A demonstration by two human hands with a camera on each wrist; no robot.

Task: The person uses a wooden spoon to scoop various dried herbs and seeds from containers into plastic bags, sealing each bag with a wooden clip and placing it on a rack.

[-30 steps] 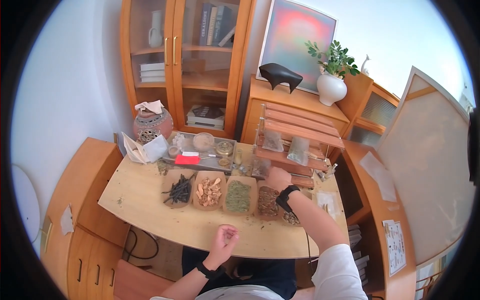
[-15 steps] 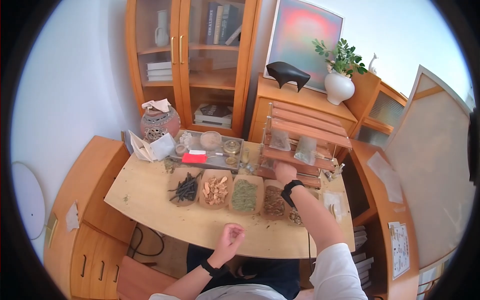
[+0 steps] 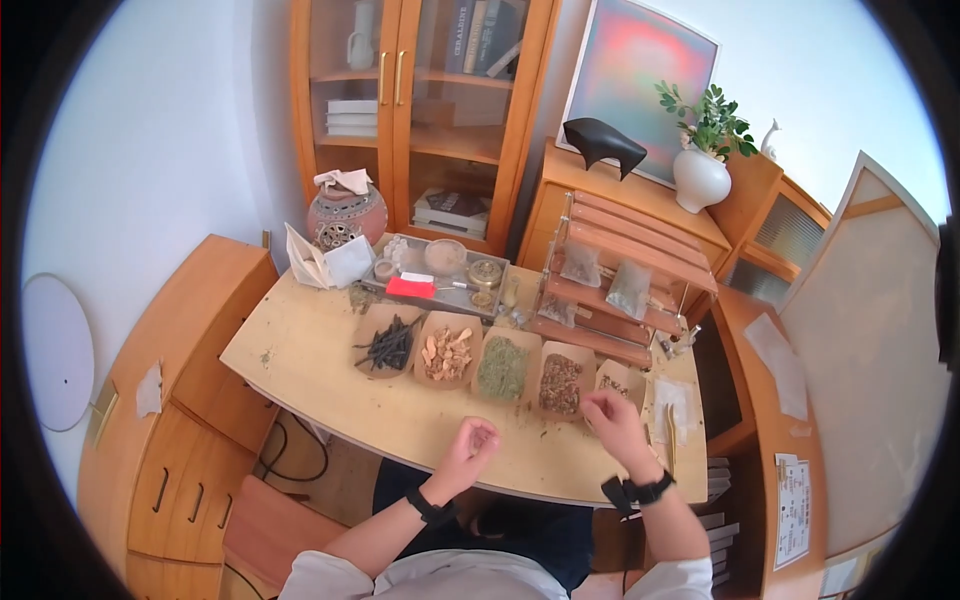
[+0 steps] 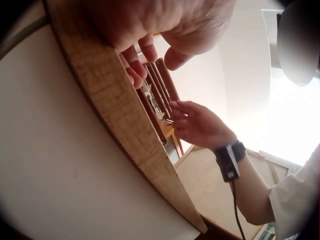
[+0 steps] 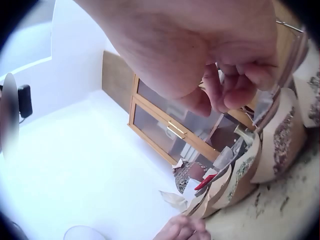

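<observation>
In the head view, several paper trays stand in a row on the wooden table [image 3: 300, 350]: dark strips [image 3: 390, 345], pale orange pieces [image 3: 447, 354], green dried leaves [image 3: 503, 368], reddish-brown bits [image 3: 560, 384] and a partly hidden mix [image 3: 620, 382]. My right hand [image 3: 618, 428] hovers at the near side of the last two trays, fingers loosely bent, nothing seen in it. The left hand [image 3: 466, 460] is over the table's front edge, its fingers loosely curled and holding nothing. In the left wrist view the left hand [image 4: 170, 25] shows relaxed fingers; the right wrist view shows the right hand [image 5: 220, 60] with bent fingers.
Behind the trays are a grey tray [image 3: 455, 298] with small dishes and a red packet [image 3: 410, 288], and a wooden rack [image 3: 640, 255] holding clear bags [image 3: 628, 288]. A patterned pot [image 3: 346, 212] is at the back left; gold tweezers [image 3: 672, 440] lie at the right.
My right hand has come back from the rack toward the table's front, near the right-hand trays. A bag now shows on the rack's lower shelf. The left hand has barely moved; the head view has shifted.
</observation>
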